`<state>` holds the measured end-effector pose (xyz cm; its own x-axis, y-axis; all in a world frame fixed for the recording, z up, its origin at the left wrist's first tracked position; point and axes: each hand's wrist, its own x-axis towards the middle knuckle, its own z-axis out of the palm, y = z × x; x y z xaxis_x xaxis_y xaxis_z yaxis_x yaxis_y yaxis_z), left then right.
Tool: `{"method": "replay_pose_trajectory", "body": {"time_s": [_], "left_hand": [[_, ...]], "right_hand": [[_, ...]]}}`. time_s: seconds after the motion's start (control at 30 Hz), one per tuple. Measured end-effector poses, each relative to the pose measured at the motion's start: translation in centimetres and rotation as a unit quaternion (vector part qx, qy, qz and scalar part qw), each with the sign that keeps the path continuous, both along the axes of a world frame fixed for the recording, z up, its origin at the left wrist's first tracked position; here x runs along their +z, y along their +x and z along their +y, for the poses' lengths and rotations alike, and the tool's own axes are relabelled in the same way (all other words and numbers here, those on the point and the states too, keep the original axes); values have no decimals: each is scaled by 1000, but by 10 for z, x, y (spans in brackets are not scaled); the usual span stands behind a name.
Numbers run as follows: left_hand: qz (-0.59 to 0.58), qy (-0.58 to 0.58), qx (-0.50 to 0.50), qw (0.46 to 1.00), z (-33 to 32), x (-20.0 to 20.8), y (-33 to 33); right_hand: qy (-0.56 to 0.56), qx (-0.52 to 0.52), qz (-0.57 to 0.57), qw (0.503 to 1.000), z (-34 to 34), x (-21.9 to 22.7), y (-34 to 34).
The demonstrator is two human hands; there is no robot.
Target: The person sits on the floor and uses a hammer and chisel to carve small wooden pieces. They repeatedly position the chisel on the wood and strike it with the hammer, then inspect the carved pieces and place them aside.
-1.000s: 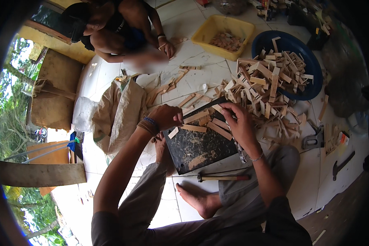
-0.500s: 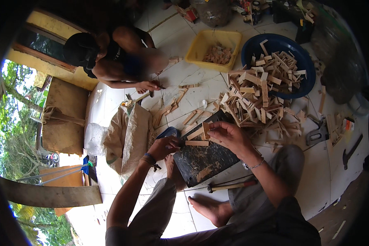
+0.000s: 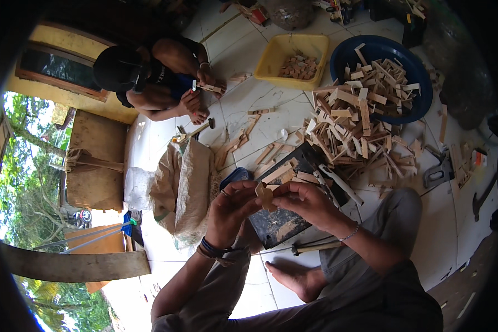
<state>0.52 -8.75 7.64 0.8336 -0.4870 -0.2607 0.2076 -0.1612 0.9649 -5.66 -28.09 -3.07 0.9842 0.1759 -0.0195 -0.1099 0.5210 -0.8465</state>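
My left hand (image 3: pixel 231 211) and my right hand (image 3: pixel 310 206) meet over a black board (image 3: pixel 279 228), pinching a small pale wooden piece (image 3: pixel 265 195) between their fingertips. Its end, facing up, looks angular; the rest is partly covered by fingers. On the board, just beyond my hands, are flat wooden strips (image 3: pixel 278 173) and sawdust. A tool with two long whitish handles (image 3: pixel 342 185), perhaps pliers, rests across the board's right side. Close to my left hand sits a small blue dish (image 3: pixel 235 177).
A large heap of wooden pieces (image 3: pixel 348 122) spills from a blue basin (image 3: pixel 426 94). Beyond stands a yellow tub (image 3: pixel 265 65) of small blocks. At left is a sack (image 3: pixel 191 182); a co-worker (image 3: pixel 149 83) crouches past it. A hammer (image 3: pixel 315 247), staple gun (image 3: pixel 440 170) and second hammer (image 3: pixel 484 196) lie about.
My hands have come together, the left moving right and the right drawing nearer, both now on one wooden piece. The whitish-handled tool now shows on the board. The co-worker's hands have shifted.
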Motion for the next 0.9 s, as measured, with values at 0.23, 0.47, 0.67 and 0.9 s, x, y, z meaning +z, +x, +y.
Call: {"method": "replay_pose_trajectory", "body": {"time_s": [0.23,0.47,0.67,0.9], "left_hand": [[27,-35,-5,999,6,-4,1],[49,-54,-2,997,6,-12,-4],[95,-79,1,992,8,-10,-2],[89,-49,14,995,8,-7,-3]], "right_hand": [[-106,-75,-42,991,-4,13,-6],[-232,-155,-115,953,0,28,-14],[-172,-128,-106,971,2,30,-14],[-274,-131,-201,931,-8,29,-12]]}}
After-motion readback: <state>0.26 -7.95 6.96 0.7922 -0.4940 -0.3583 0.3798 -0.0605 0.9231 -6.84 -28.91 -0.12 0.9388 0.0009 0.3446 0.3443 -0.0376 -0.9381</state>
